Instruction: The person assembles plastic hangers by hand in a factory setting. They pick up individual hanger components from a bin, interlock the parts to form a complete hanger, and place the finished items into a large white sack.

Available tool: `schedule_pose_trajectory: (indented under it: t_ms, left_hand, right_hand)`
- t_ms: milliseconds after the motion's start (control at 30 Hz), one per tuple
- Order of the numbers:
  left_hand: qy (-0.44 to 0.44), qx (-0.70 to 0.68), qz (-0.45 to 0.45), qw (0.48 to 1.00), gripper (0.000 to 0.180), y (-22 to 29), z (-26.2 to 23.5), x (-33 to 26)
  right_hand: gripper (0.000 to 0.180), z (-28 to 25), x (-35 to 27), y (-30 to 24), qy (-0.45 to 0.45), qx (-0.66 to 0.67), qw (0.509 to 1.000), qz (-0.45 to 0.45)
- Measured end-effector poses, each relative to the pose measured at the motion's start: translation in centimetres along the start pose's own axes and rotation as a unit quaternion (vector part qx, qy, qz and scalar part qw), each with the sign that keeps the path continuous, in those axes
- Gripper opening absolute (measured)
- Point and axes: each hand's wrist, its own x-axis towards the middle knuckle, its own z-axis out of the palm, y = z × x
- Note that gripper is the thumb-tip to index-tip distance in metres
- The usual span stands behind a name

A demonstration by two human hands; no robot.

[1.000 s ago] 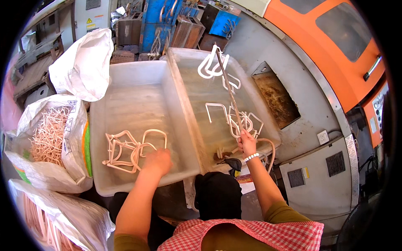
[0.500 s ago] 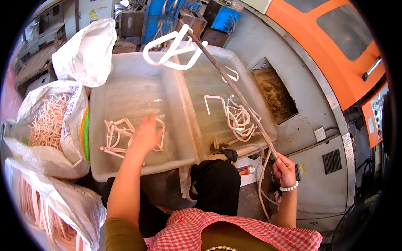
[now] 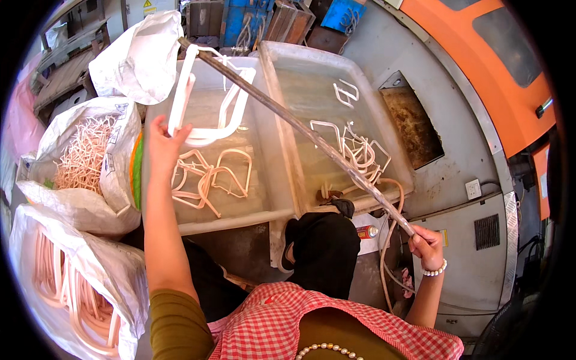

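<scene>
My right hand (image 3: 428, 247), with a white beaded bracelet at the wrist, is closed round the near end of a long brown stick (image 3: 312, 138). From the stick's far end hangs a white bent plastic frame (image 3: 207, 135), over the left water basin. My left hand (image 3: 167, 144) is raised at the frame's lower left corner, thumb and fingers spread apart; whether they touch it I cannot tell. Below it, several pale pink bent frames (image 3: 210, 180) lie in the left basin (image 3: 240, 223). More pale frames (image 3: 363, 153) lie in the water of the right basin (image 3: 354, 60).
At left stand a white sack of thin pinkish sprue scraps (image 3: 84, 159) and another with long pinkish strips (image 3: 60, 276). A grey and orange machine (image 3: 480, 66) borders the right side. A hose (image 3: 384, 264) and a spray can (image 3: 367, 231) are near my knee (image 3: 327, 252).
The stick's far end has swung left, bringing the hanging frame over the left basin. My left hand has risen from the pink frames towards the hanging one. The view has shifted slightly.
</scene>
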Motion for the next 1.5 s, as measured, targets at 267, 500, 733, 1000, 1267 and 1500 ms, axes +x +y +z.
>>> schedule_pose_trajectory:
  t_ms: [267, 500, 733, 1000, 1267, 1500]
  left_hand:
    - [-0.105, -0.076, -0.087, 0.988, 0.033, 2.6, 1.7, -2.7]
    - [-0.093, -0.151, -0.181, 0.967, 0.034, 1.5, 2.2, -2.6]
    - [0.001, -0.383, -0.194, 0.903, 0.034, 1.0, 0.7, -0.9]
    - [-0.087, -0.412, -0.294, 0.858, 0.03, 1.4, 2.4, -1.9]
    - [-0.186, -0.309, -0.245, 0.9, 0.032, 2.0, 6.2, -3.9]
    - [-0.246, -0.266, -0.225, 0.905, 0.035, 2.2, 8.0, -5.5]
  right_hand:
    - [0.032, 0.6, 2.2, 1.7, -0.016, -0.078, 0.997, 0.012]
    - [0.031, -2.1, 3.4, 2.9, -0.065, -0.11, 0.984, 0.12]
    - [0.032, -3.0, 4.0, 6.6, -0.046, 0.007, 0.972, 0.231]
    - [0.037, 8.5, 12.3, 14.3, -0.129, -0.103, 0.969, 0.184]
    - [0.052, 21.7, 20.8, 19.1, -0.139, -0.317, 0.938, 0.02]
    - [0.031, 23.2, 20.5, 19.3, -0.182, -0.402, 0.897, 0.035]
